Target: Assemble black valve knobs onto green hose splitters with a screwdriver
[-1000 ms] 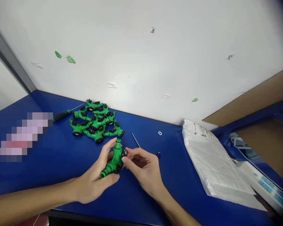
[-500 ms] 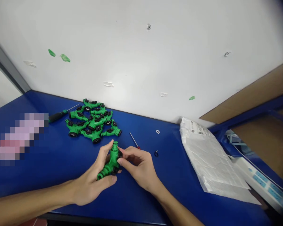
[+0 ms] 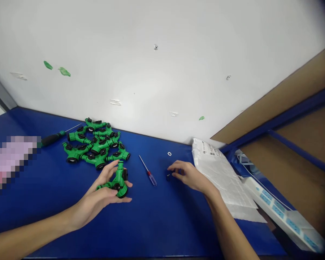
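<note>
A green Y-shaped connector with black valve knobs (image 3: 120, 179) rests in my left hand (image 3: 97, 198), my thumb across its lower part and my fingers behind it. My right hand (image 3: 186, 175) is over the table to the right, thumb and fingers apart, beside a small black ring with a tiny screw (image 3: 168, 176). No object shows between its fingers. A white washer (image 3: 169, 154) lies just behind that ring. Between my hands is a small screwdriver with a red and purple handle (image 3: 151, 177).
Several similar green connectors (image 3: 96, 144) are piled at the back left, near a dark-handled screwdriver (image 3: 52, 138). A white plastic package (image 3: 219, 173) and a power strip (image 3: 284, 213) lie on the right. A white wall (image 3: 141, 72) rises behind the blue table (image 3: 141, 231).
My right hand has left the connector and moved right to the small black ring. My left hand still holds the connector, now turned somewhat. The view has shifted right.
</note>
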Demonstrator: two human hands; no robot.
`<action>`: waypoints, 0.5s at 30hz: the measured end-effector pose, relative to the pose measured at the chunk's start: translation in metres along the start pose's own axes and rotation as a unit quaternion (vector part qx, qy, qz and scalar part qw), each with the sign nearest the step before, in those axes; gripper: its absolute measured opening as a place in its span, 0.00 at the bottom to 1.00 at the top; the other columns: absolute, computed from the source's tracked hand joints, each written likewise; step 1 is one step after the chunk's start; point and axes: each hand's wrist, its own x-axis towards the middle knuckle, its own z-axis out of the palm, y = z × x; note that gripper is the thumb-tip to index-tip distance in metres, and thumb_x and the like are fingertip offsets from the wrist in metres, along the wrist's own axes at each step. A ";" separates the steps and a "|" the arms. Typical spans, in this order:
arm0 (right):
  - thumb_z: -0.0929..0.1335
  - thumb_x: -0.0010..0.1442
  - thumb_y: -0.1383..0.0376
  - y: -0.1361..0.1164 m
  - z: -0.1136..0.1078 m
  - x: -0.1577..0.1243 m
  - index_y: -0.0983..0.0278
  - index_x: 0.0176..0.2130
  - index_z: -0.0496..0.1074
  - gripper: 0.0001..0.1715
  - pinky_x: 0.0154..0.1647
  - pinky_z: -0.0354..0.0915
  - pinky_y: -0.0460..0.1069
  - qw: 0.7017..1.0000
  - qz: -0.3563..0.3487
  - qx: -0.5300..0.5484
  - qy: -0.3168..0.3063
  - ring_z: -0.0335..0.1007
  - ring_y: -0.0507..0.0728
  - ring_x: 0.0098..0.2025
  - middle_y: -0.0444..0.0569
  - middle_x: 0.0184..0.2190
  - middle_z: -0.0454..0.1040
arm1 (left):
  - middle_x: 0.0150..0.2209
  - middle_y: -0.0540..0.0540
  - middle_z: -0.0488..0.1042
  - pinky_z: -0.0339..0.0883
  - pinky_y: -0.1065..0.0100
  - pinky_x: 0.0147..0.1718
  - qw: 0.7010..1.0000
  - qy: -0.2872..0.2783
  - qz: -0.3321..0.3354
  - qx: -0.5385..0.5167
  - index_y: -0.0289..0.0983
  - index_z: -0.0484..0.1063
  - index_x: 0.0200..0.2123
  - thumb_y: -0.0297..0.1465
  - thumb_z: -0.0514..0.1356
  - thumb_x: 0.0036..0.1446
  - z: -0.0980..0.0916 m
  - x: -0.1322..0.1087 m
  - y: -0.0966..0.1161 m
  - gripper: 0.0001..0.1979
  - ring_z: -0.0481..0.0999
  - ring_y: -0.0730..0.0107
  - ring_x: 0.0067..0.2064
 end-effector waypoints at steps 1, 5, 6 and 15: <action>0.68 0.58 0.70 0.005 0.001 -0.002 0.61 0.39 0.79 0.11 0.34 0.67 0.49 1.000 -0.001 -0.003 -0.020 0.71 0.54 0.32 0.49 0.37 0.75 | 0.59 0.48 0.58 0.69 0.37 0.49 1.000 0.003 -0.005 -0.003 0.57 0.63 0.59 0.28 0.57 0.58 0.001 0.000 0.000 0.27 0.66 0.45 0.56; 0.65 0.62 0.69 0.006 0.013 -0.004 0.62 0.36 0.79 0.12 0.34 0.66 0.48 0.999 -0.035 -0.009 -0.026 0.70 0.53 0.31 0.49 0.37 0.74 | 0.59 0.48 0.58 0.70 0.37 0.49 1.000 0.001 -0.008 0.000 0.56 0.64 0.58 0.28 0.58 0.56 0.002 0.000 0.000 0.27 0.65 0.45 0.56; 0.65 0.62 0.70 0.005 0.014 -0.004 0.63 0.34 0.79 0.12 0.35 0.66 0.49 0.999 -0.041 -0.016 -0.021 0.71 0.53 0.32 0.50 0.36 0.74 | 0.59 0.48 0.58 0.70 0.37 0.48 1.000 0.000 -0.007 0.003 0.56 0.64 0.58 0.29 0.59 0.56 0.002 0.001 -0.001 0.27 0.65 0.44 0.56; 0.68 0.60 0.64 -0.020 0.020 -0.006 0.64 0.36 0.75 0.06 0.30 0.68 0.49 0.985 -0.008 0.131 0.115 0.70 0.54 0.28 0.47 0.28 0.75 | 0.58 0.46 0.57 0.68 0.34 0.48 1.000 -0.013 -0.023 -0.017 0.53 0.65 0.57 0.28 0.58 0.55 0.002 0.003 0.001 0.27 0.66 0.44 0.54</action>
